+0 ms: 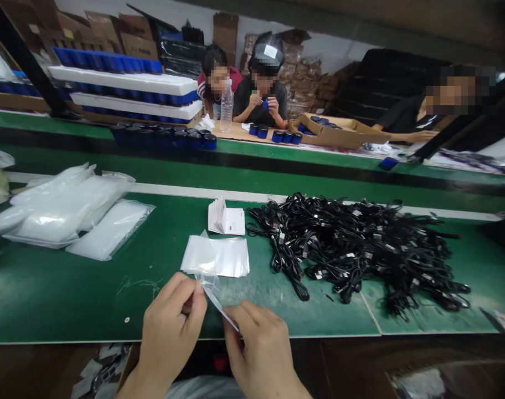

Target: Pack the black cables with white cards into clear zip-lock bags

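Clear plastic bag is pinched between the thumb and fingers of the left hand, above the near edge of the green worktable. The right hand grips the lower end of a thin white slip, which meets the bag; insertion depth cannot be determined. Directly beyond the hands lies a stack of flat bags, followed by white folded leaflets. Black cables are heaped to the right.
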Demonstrator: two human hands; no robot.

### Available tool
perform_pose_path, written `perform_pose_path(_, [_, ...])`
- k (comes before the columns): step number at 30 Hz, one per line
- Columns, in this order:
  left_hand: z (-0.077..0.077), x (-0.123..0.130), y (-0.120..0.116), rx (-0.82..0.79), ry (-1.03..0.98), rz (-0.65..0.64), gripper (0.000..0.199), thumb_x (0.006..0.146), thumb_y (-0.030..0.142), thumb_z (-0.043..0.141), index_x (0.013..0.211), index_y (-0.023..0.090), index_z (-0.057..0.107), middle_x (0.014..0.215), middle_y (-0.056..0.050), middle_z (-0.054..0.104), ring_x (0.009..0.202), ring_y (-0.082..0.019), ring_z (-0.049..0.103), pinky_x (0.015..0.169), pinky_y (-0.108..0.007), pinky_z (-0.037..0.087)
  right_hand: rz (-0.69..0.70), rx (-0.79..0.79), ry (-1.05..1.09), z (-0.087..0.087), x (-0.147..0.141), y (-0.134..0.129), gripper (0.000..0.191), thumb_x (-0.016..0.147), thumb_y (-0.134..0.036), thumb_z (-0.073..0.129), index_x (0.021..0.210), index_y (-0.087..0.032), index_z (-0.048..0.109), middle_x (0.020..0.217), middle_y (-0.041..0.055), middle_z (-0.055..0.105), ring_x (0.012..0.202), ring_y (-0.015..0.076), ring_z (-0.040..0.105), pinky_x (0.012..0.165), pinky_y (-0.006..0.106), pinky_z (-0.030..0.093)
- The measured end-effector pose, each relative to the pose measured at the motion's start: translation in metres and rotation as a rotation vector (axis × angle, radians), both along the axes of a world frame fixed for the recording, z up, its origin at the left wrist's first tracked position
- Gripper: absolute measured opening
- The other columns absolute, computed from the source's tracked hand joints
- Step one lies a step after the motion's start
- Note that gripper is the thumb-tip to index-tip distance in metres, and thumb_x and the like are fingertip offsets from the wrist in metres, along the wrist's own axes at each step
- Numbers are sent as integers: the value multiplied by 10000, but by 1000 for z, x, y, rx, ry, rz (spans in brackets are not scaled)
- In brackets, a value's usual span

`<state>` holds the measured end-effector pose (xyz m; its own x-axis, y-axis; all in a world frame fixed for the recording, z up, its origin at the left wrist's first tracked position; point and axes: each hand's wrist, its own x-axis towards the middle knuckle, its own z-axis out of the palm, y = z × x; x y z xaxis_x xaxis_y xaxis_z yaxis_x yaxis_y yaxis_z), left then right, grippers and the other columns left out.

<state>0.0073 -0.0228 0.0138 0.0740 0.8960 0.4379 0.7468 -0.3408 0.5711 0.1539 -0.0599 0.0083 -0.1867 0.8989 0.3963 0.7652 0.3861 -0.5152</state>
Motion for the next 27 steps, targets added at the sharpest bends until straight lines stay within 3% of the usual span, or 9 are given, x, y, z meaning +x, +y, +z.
perform_pose_path(7, [-11, 10, -12, 26, 114, -118, 261, 874, 189, 422, 623, 193, 492, 638, 17, 492, 601, -116, 506, 579, -221, 385, -116, -120, 108, 6, 3, 5, 263, 868, -199, 417, 616, -193, 492, 520, -11, 523, 430, 120, 481, 460, 240, 277])
perform_pose_path(13, [-16, 10, -12, -1, 96, -105, 236, 879, 171, 414, 657, 190, 494, 672, 10, 501, 634, -125, 509, 602, -234, 398, 54, -171, -37, 2, 5, 6, 229, 862, -142, 386, 688, -200, 523, 610, 5, 589, 517, 148, 553, 509, 245, 298])
perform_pose_path(18, [-17, 17, -21, -7, 127, -189, 238, 855, 144, 423, 636, 187, 507, 677, -6, 504, 659, -144, 494, 587, -248, 392, 9, -277, 38, 3, 11, 4, 248, 896, -200, 396, 695, -209, 540, 626, 14, 596, 538, 164, 575, 516, 248, 352])
perform_pose_path(21, [-18, 19, -28, -27, 129, -155, 225, 840, 149, 424, 641, 190, 520, 696, -6, 496, 670, -139, 492, 587, -242, 403, 219, -404, 152, 6, 18, 3, 218, 920, -197, 359, 825, -216, 554, 773, 42, 614, 666, 170, 607, 598, 245, 439])
perform_pose_path(24, [-16, 15, -32, -34, 133, -111, 183, 812, 152, 446, 654, 190, 532, 738, -13, 467, 693, -142, 485, 590, -242, 414, 376, -442, 191, 7, 25, 5, 217, 919, -202, 388, 775, -226, 548, 760, 31, 586, 661, 159, 592, 593, 236, 463])
perform_pose_path(27, [-11, 13, -36, -17, 112, -115, 181, 803, 146, 452, 642, 180, 527, 745, -17, 435, 685, -138, 475, 578, -237, 418, 166, -293, 277, 3, 27, 8, 83, 861, -223, 525, 789, -228, 564, 750, 17, 564, 631, 155, 568, 566, 240, 463])
